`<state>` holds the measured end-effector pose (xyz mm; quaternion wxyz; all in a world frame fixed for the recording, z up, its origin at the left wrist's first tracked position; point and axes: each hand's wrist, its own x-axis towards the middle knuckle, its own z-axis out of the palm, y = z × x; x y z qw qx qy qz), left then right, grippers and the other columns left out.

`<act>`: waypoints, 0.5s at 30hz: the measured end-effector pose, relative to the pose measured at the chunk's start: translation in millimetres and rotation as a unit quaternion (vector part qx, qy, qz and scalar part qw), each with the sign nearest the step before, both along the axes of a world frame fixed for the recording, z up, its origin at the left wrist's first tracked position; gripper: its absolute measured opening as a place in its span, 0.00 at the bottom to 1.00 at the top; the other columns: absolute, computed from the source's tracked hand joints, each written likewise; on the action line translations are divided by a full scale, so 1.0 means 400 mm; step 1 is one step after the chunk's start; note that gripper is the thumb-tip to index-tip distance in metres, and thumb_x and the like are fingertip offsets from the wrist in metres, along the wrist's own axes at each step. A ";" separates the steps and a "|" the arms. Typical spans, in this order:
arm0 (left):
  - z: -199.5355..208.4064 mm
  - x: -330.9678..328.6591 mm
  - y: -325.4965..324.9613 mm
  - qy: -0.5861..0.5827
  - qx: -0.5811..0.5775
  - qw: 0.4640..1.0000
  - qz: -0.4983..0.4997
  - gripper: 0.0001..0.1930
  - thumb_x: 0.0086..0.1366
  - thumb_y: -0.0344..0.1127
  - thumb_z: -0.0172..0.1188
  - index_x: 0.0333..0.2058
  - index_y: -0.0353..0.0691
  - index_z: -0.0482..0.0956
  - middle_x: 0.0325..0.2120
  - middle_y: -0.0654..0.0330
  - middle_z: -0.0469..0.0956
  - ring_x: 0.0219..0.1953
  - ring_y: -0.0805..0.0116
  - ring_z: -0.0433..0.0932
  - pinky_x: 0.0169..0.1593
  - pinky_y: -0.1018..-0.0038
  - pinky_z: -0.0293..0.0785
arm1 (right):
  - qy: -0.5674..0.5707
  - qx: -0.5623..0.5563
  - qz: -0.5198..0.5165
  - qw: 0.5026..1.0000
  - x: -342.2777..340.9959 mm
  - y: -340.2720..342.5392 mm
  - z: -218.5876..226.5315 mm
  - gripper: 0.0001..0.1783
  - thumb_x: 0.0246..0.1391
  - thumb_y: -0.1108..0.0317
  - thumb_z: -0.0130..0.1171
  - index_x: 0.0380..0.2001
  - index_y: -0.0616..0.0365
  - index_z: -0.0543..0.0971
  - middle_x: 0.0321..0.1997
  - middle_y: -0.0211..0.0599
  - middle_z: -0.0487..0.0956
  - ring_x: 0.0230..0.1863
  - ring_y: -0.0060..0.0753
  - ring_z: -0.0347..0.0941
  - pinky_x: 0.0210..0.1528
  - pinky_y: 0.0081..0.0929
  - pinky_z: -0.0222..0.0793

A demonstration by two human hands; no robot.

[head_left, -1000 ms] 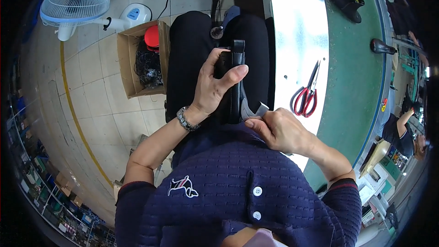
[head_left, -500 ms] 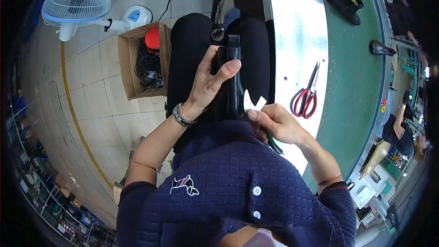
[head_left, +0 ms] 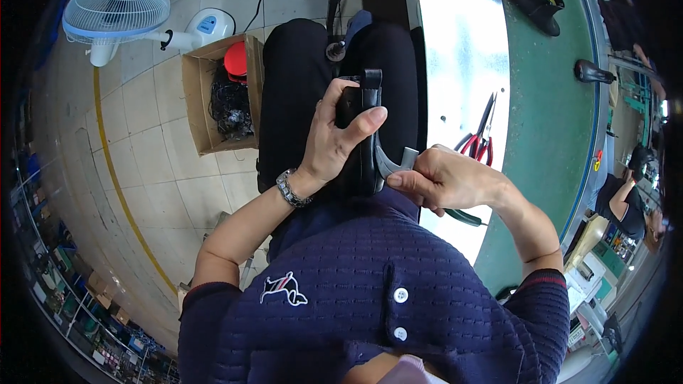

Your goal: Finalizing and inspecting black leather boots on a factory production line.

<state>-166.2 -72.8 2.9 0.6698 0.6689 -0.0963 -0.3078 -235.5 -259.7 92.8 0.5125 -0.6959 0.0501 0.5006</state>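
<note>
1. centrally, above the lap of the seated person's black trousers: the black leather piece, held on end with its short looped tab farthest from the body; it serves as the landmark for all places below.
2. left hand, at the left side of the black leather piece: closed around it, the thumb lying across its upper part, the fingers largely hidden behind. a metal wristwatch circles this wrist.
3. right hand, just right of the lower part of the black leather piece: wrapped about the green-handled nippers, whose metal jaws stand apart, the curved one beside the piece's right edge; whether it touches cannot be told.
4. right of the black leather piece, beyond the right hand: red-handled scissors on a white bench, their handles partly covered by that hand.
5. farther right of the black leather piece: a green surface bearing a black boot, farther from the body than the piece.
6. left of the black leather piece, on the tiled floor: a cardboard box containing a red round object and a dark tangled mass; beyond it, a white-and-blue fan.
</note>
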 end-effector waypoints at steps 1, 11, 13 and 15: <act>-0.001 0.000 0.000 0.001 0.001 1.000 0.000 0.25 0.56 0.55 0.65 0.37 0.41 0.69 0.27 0.66 0.70 0.30 0.76 0.69 0.36 0.78 0.67 | 0.007 -0.002 -0.013 1.000 0.000 0.004 0.002 0.37 0.65 0.43 0.45 0.09 0.60 0.74 0.09 0.33 0.73 0.12 0.24 0.74 0.17 0.20 0.67; 0.006 0.039 -0.026 0.051 -0.037 0.998 0.011 0.22 0.57 0.53 0.66 0.34 0.40 0.72 0.25 0.67 0.72 0.28 0.78 0.70 0.34 0.80 0.67 | -0.016 -0.026 -0.144 0.989 -0.038 0.051 -0.014 0.39 0.64 0.42 0.44 0.08 0.62 0.71 0.08 0.32 0.71 0.12 0.25 0.73 0.17 0.23 0.67; 0.002 0.047 -0.027 0.065 -0.048 0.997 0.005 0.22 0.57 0.53 0.66 0.34 0.40 0.72 0.25 0.67 0.72 0.28 0.79 0.70 0.34 0.81 0.67 | -0.009 -0.018 -0.162 0.987 -0.036 0.049 -0.019 0.39 0.64 0.42 0.44 0.08 0.62 0.71 0.08 0.32 0.71 0.12 0.25 0.73 0.17 0.23 0.67; 0.000 0.046 -0.023 0.068 -0.056 0.996 0.004 0.21 0.57 0.51 0.67 0.34 0.40 0.73 0.25 0.68 0.72 0.28 0.81 0.69 0.33 0.82 0.67 | -0.006 -0.011 -0.169 0.985 -0.041 0.049 -0.027 0.38 0.64 0.43 0.45 0.08 0.61 0.71 0.09 0.31 0.71 0.12 0.24 0.72 0.17 0.21 0.66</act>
